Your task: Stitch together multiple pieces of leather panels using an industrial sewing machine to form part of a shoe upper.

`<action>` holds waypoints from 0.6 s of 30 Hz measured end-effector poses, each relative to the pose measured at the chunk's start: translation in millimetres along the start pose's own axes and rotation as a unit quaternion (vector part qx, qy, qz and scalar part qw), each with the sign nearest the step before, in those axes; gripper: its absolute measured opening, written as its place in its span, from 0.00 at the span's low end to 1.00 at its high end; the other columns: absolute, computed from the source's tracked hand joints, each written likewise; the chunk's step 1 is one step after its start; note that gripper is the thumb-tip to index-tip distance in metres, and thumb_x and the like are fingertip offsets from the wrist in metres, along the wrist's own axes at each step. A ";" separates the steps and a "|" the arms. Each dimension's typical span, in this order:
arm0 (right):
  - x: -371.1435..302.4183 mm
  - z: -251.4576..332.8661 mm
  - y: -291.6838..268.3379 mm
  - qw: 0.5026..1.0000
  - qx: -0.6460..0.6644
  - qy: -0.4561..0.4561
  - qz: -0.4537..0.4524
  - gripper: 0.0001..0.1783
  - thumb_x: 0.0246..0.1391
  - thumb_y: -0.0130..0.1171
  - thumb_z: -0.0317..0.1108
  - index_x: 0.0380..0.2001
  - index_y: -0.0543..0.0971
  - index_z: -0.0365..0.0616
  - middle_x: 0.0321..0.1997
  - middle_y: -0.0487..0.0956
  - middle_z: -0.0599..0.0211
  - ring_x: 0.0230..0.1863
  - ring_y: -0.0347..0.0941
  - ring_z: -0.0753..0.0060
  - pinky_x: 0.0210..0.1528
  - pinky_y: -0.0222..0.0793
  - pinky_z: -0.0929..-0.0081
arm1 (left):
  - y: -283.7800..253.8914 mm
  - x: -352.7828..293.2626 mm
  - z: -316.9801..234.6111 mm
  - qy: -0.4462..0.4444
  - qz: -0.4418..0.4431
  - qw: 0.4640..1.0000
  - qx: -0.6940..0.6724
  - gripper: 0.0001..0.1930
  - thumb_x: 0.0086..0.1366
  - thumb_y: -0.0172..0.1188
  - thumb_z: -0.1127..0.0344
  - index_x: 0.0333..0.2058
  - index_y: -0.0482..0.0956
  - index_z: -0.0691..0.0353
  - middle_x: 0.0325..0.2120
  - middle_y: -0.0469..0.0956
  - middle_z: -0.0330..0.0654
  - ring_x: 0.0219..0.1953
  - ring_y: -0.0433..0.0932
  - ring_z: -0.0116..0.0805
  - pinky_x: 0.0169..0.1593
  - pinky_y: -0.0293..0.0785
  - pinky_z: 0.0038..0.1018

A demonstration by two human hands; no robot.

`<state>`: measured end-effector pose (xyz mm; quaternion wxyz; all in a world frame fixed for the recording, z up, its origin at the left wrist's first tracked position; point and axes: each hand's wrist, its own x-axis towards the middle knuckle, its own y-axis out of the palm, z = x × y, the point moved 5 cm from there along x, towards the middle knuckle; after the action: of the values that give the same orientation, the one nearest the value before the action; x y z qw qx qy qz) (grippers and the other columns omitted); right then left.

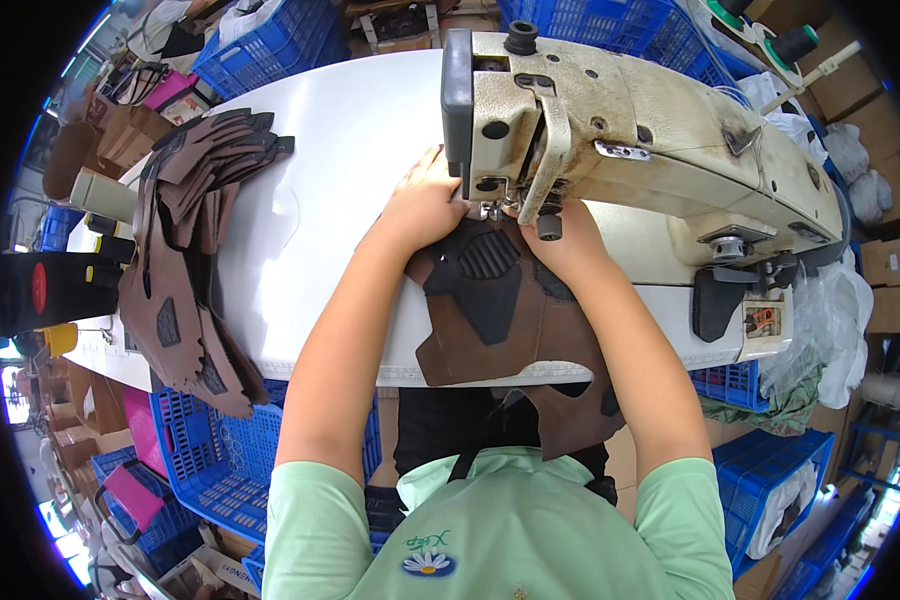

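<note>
Brown leather-like panel (pixel 520 335), black-patched: upper end set at the presser foot (pixel 490 211), between both hands; lower right part hung over the near edge of the white table (pixel 335 130). Left hand (pixel 428 207): laid at the panel's upper left, thumb placed near the presser foot; finger opening and grip cannot be told. Right hand (pixel 570 240): placed at the upper right, fingers largely hidden by the beige sewing machine (pixel 660 130); opening and grip likewise undeterminable. Similar brown panels (pixel 185 270): piled at left.
</note>
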<state>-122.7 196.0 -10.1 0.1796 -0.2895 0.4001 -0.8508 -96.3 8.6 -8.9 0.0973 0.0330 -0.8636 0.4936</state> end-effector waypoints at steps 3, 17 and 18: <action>2.0 10.5 -2.6 0.999 0.034 -0.018 -0.013 0.09 0.50 0.56 0.35 0.24 0.81 0.42 0.25 0.79 0.47 0.30 0.77 0.41 0.34 0.72 0.49 | 0.7 -2.2 7.4 0.017 -0.008 1.000 0.010 0.13 0.55 0.66 0.67 0.40 0.85 0.54 0.41 0.83 0.48 0.46 0.78 0.53 0.51 0.74 0.41; 2.4 7.7 -2.2 0.997 0.007 0.056 0.062 0.11 0.54 0.64 0.37 0.34 0.83 0.40 0.32 0.83 0.48 0.37 0.80 0.44 0.38 0.75 0.58 | -0.8 -3.1 3.0 0.012 0.015 1.000 0.020 0.13 0.56 0.62 0.66 0.41 0.86 0.51 0.42 0.83 0.48 0.48 0.76 0.54 0.55 0.71 0.43; 2.3 8.0 -1.1 0.997 -0.007 0.044 0.063 0.11 0.54 0.64 0.37 0.35 0.83 0.40 0.32 0.83 0.49 0.38 0.80 0.44 0.38 0.75 0.59 | -0.2 -3.5 3.8 -0.001 0.026 1.000 0.015 0.13 0.56 0.62 0.65 0.41 0.86 0.51 0.42 0.82 0.48 0.48 0.76 0.54 0.55 0.71 0.43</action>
<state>-119.5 190.8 -4.4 0.2132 -0.2269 0.4309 -0.8470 -93.4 5.1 -11.4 0.0827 0.0123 -0.8568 0.5087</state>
